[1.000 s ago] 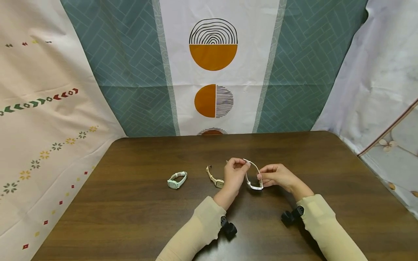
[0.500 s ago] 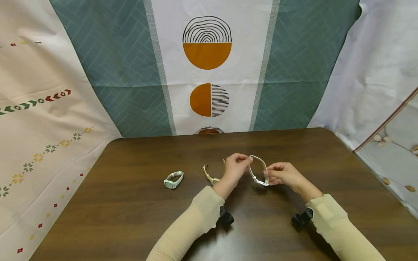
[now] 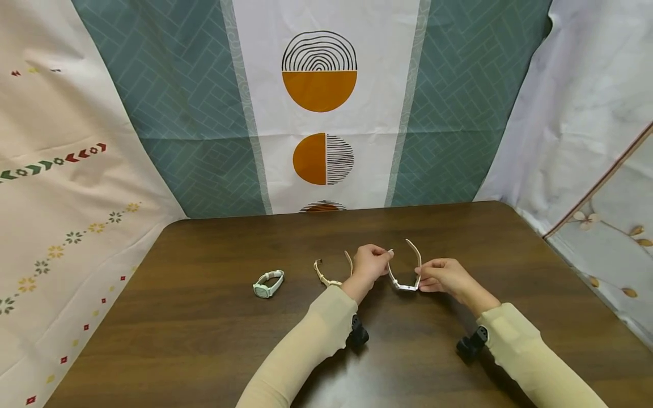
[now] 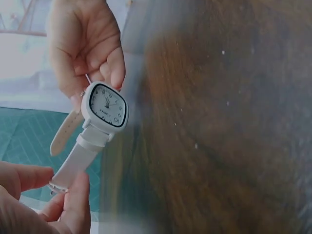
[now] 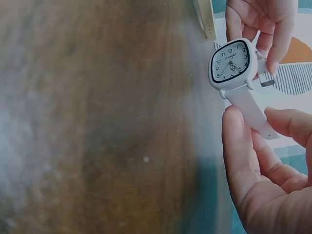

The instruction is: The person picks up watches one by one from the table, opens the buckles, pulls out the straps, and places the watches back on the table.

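A white wristwatch (image 3: 406, 288) with a squarish case hangs between both hands, its strap undone and the two ends apart. My left hand (image 3: 369, 265) pinches the buckle end of the strap, as the left wrist view shows. On the other side, my right hand (image 3: 444, 277) pinches the holed strap between thumb and fingers, and its tip sticks up past them. Numerals and hands show on the white dial (image 5: 230, 62) inside a black border. A cream watch (image 3: 331, 282) lies unfastened just left of my left hand, partly hidden by the forearm.
A pale mint watch (image 3: 262, 291) with its strap closed in a loop lies farther left on the brown wooden table (image 3: 178, 340). Patterned cloth hangs behind the table (image 3: 321, 164) and along both sides.
The white watch's strap has gone from a nearly closed loop to spread ends, the holed end coming away from my left fingers. Both hands have shifted slightly right over the table with the watch.
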A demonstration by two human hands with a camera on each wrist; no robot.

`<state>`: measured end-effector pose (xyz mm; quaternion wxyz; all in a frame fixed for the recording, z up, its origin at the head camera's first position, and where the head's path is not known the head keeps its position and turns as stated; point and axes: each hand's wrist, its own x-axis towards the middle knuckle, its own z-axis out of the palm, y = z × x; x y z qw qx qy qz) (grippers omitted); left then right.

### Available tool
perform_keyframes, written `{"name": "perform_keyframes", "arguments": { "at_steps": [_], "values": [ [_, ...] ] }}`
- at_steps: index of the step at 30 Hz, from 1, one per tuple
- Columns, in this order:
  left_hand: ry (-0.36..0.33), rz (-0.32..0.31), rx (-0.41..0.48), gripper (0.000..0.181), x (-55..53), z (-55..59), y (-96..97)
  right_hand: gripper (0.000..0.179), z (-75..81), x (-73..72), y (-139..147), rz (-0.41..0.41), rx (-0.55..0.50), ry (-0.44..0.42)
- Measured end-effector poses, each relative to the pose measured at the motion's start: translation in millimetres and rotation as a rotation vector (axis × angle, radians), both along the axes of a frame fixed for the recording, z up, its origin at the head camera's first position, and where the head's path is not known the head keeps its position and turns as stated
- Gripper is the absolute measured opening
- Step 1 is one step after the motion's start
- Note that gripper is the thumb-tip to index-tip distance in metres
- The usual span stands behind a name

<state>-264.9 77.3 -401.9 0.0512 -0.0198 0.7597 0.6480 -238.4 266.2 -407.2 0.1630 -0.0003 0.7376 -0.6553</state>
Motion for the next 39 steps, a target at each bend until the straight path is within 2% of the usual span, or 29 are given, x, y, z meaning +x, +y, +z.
{"name": "perform_keyframes", "arguments": {
  "at_steps": [5,9,16,26,32,39],
  "values": [
    [0.010,-0.024,-0.110,0.017,-3.1,-2.0,-0.7,0.033,-2.4,-0.7,-1.2,-0.023,0.003,-0.044],
    [0.030,-0.020,-0.200,0.017,-4.9,-3.1,-0.5,0.035,-2.4,-1.2,-2.8,-0.034,0.013,-0.066],
    [0.006,-0.042,-0.299,0.019,-7.0,-4.6,0.6,0.039,-3.3,-0.8,-3.5,-0.022,0.101,-0.095],
    [0.037,-0.082,-0.518,0.022,-11.7,-5.5,1.7,0.041,-4.8,-4.0,-2.7,-0.046,0.114,-0.141],
    [0.051,-0.092,-0.543,0.023,-10.9,-3.0,1.2,0.039,-4.3,-4.1,-3.6,-0.057,0.120,-0.144],
    [0.040,-0.109,-0.551,0.022,-8.5,0.8,-0.8,0.023,-4.4,-3.2,-4.1,-0.069,0.126,-0.131]
  ]
}}
